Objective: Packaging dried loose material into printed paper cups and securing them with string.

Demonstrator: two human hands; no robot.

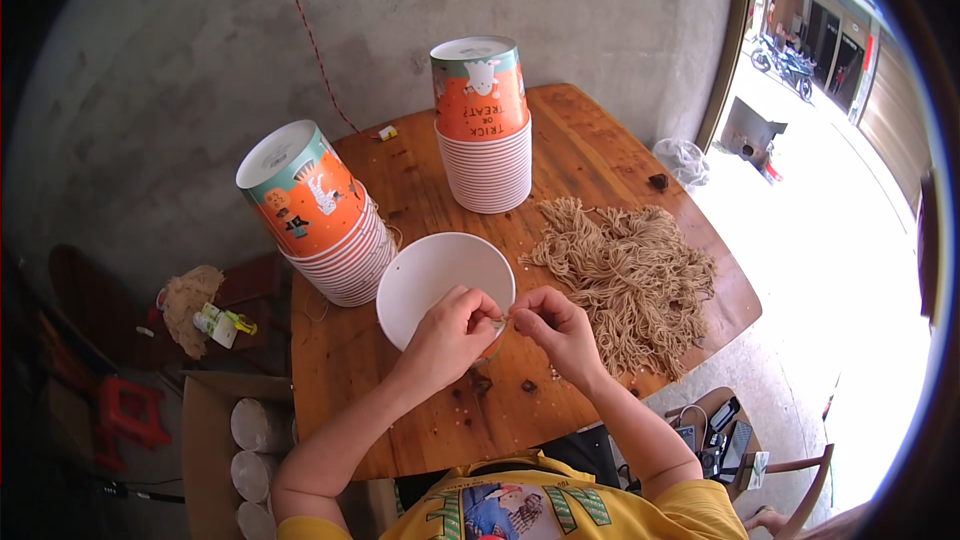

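Note:
A white paper bucket [430,275] lies tilted with its mouth up on a round wooden table [590,155]. My left hand [450,328] grips its near rim. My right hand [558,328] pinches a thin tan string [505,317] right at that rim, fingertips almost touching the left hand. A heap of tan string pieces [630,270] lies just right of my right hand.
Two upside-down stacks of orange-printed paper buckets stand on the table, one at the left [320,215], one at the back [483,125]. A cardboard box [215,440] with more cup stacks sits left below the table. A concrete wall is behind, a doorway at right.

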